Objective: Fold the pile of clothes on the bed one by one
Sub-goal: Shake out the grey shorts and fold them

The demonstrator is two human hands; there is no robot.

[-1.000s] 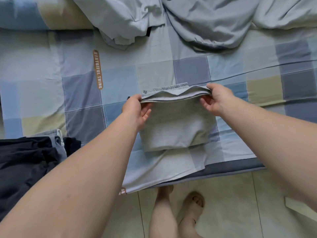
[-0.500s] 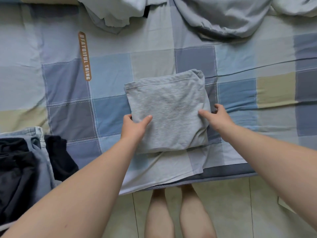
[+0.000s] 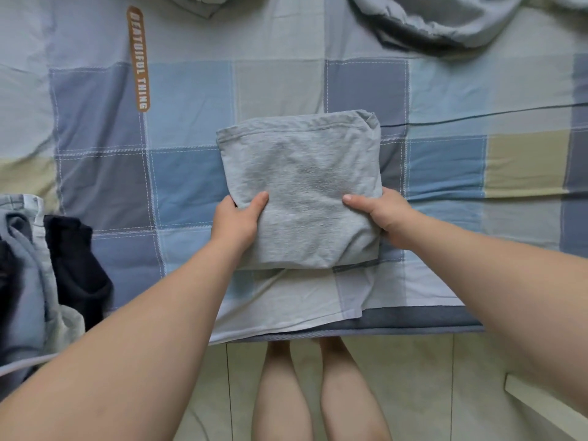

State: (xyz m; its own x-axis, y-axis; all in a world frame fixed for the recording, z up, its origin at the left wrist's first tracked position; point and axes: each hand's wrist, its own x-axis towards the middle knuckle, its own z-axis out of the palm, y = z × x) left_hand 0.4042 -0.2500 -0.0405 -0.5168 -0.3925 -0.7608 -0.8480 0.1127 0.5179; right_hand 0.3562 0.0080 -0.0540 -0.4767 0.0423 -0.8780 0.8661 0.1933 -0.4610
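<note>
Far left, at the bed's near edge: the pile of clothes (image 3: pixel 35 275), unfolded, pale blue pieces with a dark one beside them; that is your remaining work, well apart from the piece in hand; brown label (image 3: pixel 139 58) printed on the checked sheet further back, ignore it.

Your left hand (image 3: pixel 237 219) grasps the left edge of the folded grey garment (image 3: pixel 302 186), thumb lying on top, fingers tucked out of sight under the cloth; the garment sits mid-frame on the bed (image 3: pixel 477 160), near the front edge, a compact rectangle with layered edges at the far side; your right hand (image 3: pixel 381 214) holds the right edge the same way, thumb on top, fingers hidden beneath.

Step, as I judge it: folding of this piece looks done and you are about to lift or shift it as a packet; next move calls for both hands rising level so the layers do not slip, then a spot for it apart from the pile; then reach left for the next item.

Top right: a crumpled duvet (image 3: pixel 445 23), not part of the job; tiled floor (image 3: pixel 445 377) below.
</note>
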